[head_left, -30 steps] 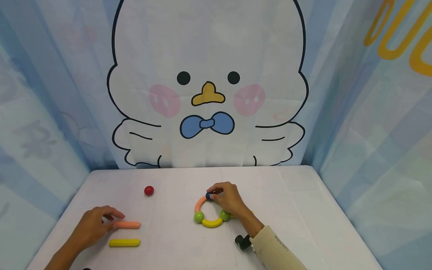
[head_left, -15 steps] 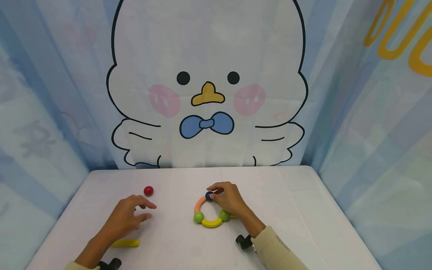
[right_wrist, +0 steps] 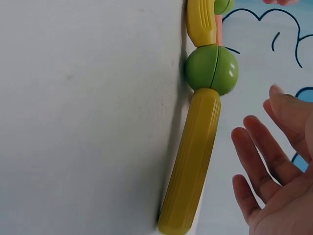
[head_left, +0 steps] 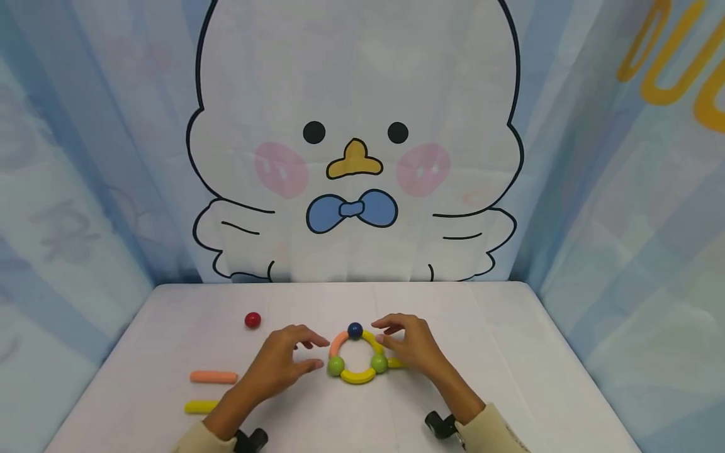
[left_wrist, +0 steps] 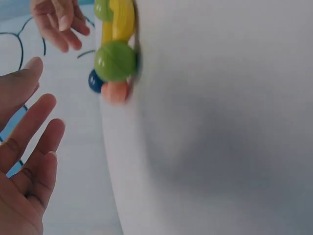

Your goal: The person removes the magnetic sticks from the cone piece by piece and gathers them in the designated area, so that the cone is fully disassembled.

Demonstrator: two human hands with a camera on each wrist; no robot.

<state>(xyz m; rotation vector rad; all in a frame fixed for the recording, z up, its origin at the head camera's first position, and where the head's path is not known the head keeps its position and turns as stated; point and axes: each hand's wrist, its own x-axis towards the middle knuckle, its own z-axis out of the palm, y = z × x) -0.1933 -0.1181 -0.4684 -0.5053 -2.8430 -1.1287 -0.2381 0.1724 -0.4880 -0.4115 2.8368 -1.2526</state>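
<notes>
A ring of toy pieces lies on the table: a dark blue ball [head_left: 355, 330] at the top, a curved orange piece [head_left: 338, 343] on the left, two curved yellow pieces [head_left: 358, 377] and two green balls [head_left: 336, 365]. From the right green ball [right_wrist: 211, 70] a straight yellow stick [right_wrist: 190, 161] runs outward. My left hand [head_left: 280, 357] hovers just left of the ring, thumb and fingers spread apart, holding nothing. On the opposite side my right hand [head_left: 416, 345] is held over the yellow stick with loosely bent fingers, also without anything in its grasp.
A red ball [head_left: 252, 320] rests toward the back left of the white table [head_left: 481, 327]. Left of my left forearm lie a straight orange stick [head_left: 213, 377] and a yellow stick [head_left: 201, 407], partly covered by that arm. A printed curtain [head_left: 351, 251] stands behind the table.
My left hand has moved right, from beside the orange stick to the ring's left side. My right hand has let go of the blue ball and drawn back to the right.
</notes>
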